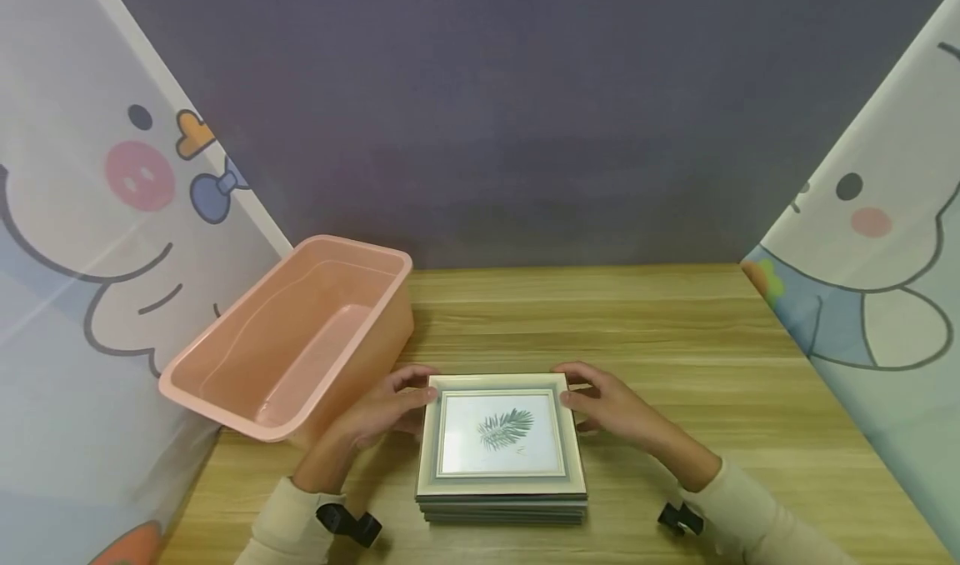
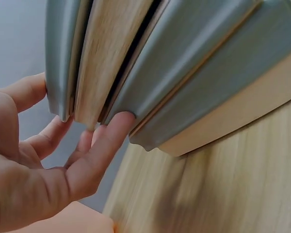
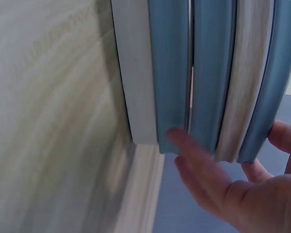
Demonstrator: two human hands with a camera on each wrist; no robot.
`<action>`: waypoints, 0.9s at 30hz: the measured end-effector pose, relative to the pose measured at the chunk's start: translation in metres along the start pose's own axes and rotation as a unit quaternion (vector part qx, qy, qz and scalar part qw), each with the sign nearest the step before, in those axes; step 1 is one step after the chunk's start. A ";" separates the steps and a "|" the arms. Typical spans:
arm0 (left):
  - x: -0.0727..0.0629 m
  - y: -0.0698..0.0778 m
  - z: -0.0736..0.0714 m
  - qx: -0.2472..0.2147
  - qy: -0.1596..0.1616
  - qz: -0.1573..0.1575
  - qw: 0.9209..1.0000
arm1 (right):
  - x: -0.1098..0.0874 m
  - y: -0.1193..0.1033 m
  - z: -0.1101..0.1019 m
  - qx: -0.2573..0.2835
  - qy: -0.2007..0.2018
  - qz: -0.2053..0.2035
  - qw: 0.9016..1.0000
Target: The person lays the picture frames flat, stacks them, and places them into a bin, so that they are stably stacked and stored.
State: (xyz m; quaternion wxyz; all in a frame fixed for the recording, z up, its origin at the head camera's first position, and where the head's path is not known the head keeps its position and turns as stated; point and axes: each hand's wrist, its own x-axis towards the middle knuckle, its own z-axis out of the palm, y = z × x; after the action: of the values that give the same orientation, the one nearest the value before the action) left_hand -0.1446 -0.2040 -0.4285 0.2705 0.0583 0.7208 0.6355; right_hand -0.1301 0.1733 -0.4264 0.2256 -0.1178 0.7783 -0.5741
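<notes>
A stack of picture frames (image 1: 502,511) lies on the wooden table, the top picture frame (image 1: 498,486) showing a green leaf print inside a cream and grey-green border. My left hand (image 1: 386,407) grips the stack's far left corner, thumb on the top frame's edge. At the far right corner, my right hand (image 1: 611,402) holds it the same way. The left wrist view shows grey-green and wood-coloured frame sides (image 2: 174,63), with fingers of the left hand (image 2: 53,179) spread along them. In the right wrist view, a blurred fingertip of the right hand (image 3: 242,194) lies by a lower frame.
A pink plastic tub (image 1: 360,348) stands to the left, close to the left forearm. The wooden table (image 1: 675,340) reaches back to a dark wall (image 1: 525,132). Cartoon-printed panels (image 1: 862,298) flank both sides. A black strap piece hangs at each wrist.
</notes>
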 end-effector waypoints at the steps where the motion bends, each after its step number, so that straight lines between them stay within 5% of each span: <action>1: 0.000 -0.001 0.000 0.001 0.001 0.001 1.000 | 0.000 0.001 0.001 0.010 -0.002 -0.001 1.000; 7: 0.001 -0.001 0.000 0.027 0.016 0.004 0.999 | 0.002 0.008 0.003 0.032 -0.011 -0.013 0.999; 12: -0.005 0.016 0.004 0.123 0.054 0.055 0.989 | 0.002 0.009 0.002 0.029 -0.008 -0.008 1.000; 17: -0.022 0.050 0.007 0.219 0.144 0.112 0.959 | 0.002 0.009 0.001 0.030 -0.010 -0.008 0.999; 23: -0.041 0.083 -0.004 0.267 0.232 0.181 0.917 | 0.002 0.009 0.000 0.036 -0.016 -0.020 0.999; 27: -0.049 0.091 -0.016 0.292 0.268 0.181 0.900 | 0.002 0.010 -0.001 0.039 -0.018 -0.025 0.999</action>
State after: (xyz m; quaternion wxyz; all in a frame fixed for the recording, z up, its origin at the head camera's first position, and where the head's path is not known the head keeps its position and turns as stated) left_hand -0.1343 -0.2223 -0.3263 -0.0816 0.0915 0.8963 0.4262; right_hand -0.1314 0.1762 -0.4360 0.2298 -0.1384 0.7483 -0.6068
